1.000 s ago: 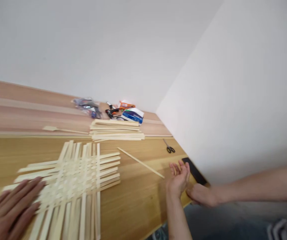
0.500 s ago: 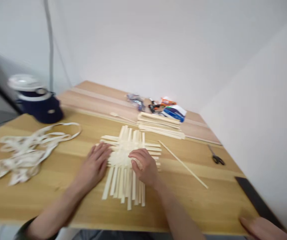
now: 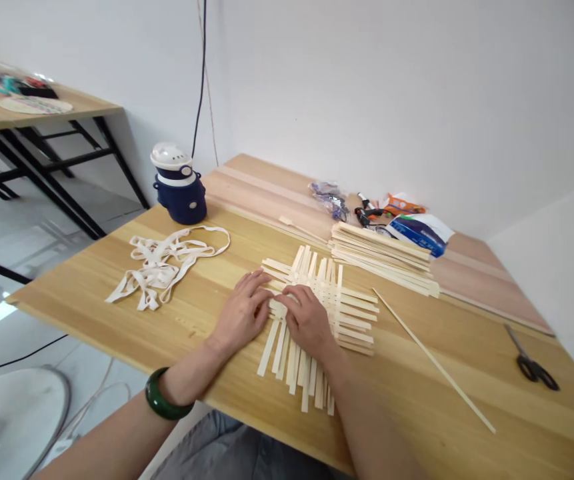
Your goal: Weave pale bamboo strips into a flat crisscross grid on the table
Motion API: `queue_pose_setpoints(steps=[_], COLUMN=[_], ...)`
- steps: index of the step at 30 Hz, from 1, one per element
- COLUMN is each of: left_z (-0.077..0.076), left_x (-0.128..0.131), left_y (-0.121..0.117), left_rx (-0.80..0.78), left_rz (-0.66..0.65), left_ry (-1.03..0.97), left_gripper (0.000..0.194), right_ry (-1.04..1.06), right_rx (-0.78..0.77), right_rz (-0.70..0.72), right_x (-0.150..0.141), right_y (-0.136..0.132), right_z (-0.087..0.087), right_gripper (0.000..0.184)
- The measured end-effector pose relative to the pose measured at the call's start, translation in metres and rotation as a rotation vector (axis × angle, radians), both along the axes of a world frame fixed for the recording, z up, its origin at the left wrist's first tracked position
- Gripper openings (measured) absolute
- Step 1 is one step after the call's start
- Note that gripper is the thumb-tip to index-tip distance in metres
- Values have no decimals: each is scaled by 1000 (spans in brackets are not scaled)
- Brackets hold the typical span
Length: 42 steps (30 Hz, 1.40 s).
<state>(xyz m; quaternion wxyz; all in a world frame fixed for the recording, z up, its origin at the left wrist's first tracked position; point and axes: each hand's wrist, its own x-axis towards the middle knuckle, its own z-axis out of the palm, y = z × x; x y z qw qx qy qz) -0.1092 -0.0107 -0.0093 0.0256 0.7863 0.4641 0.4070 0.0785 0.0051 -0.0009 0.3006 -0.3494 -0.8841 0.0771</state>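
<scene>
A mat woven from pale flat wooden strips [image 3: 324, 292] lies on the table, its loose strip ends sticking out on every side. At its left edge, my left hand [image 3: 245, 308] has its fingers bent and closed on the strips. Beside it, my right hand [image 3: 309, 321] rests over the weave with thumb and forefinger pinched at the same left part, the two thumbs almost touching. My fingers hide the strips between them. One thin loose strip [image 3: 434, 360] lies to the right of the mat.
Behind the mat is a stack of strips [image 3: 384, 260], with a blue-and-white packet [image 3: 419, 235] and a glue gun [image 3: 367, 213] beyond. Scissors [image 3: 534, 367] lie at right. White tape [image 3: 167, 263] is heaped at left before a blue jug [image 3: 184, 193]. A round stool [image 3: 14, 417] stands below.
My right hand has come from the table's right side onto the mat. My left hand went from lying flat to bent fingers. The view swung left, and another person's hand left the picture.
</scene>
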Motion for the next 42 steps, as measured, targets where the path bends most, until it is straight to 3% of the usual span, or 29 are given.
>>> queue_pose_setpoints(steps=[34,39,42], left_z=[5,4,-5], left_x=[0,0,-7], left_y=[-2,0,0], left_rx=[-141,-98,-37], left_rz=[-39,-51,-52], left_ry=[73,72,46], left_gripper=[12,15,13], right_ry=[22,43,90], right_rx=[-4,-31,-36], right_rz=[-82,-73,-74], right_x=[-4,-5,-4], right_y=[4,0,-1], right_z=[-1,-1,6], right_gripper=[39,32,33])
